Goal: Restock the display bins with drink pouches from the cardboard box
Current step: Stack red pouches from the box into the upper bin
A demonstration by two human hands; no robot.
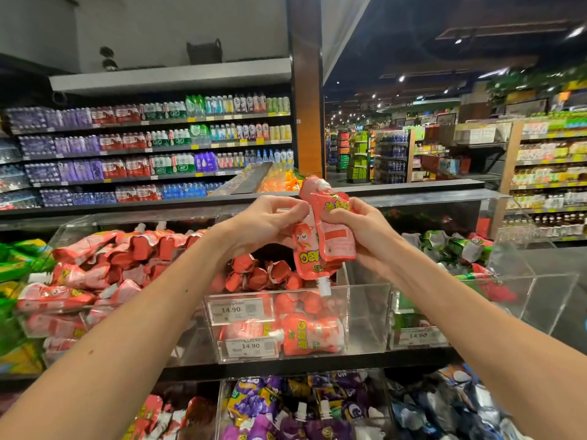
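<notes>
Both hands are raised over a clear acrylic display bin [368,315] that holds several pink drink pouches. My right hand [355,230] grips a pink drink pouch [336,236] with its white spout at the top. My left hand [263,223] pinches a second pink pouch [305,252] that hangs upside down, its spout pointing at the bin. The two pouches overlap between my hands. The cardboard box is out of view.
A bin heaped with pink pouches [104,268] lies to the left, one with green pouches [457,249] to the right. Purple pouches [286,408] fill the lower tier. Price tags [238,309] read 14.90. Bottle shelves [152,147] stand behind.
</notes>
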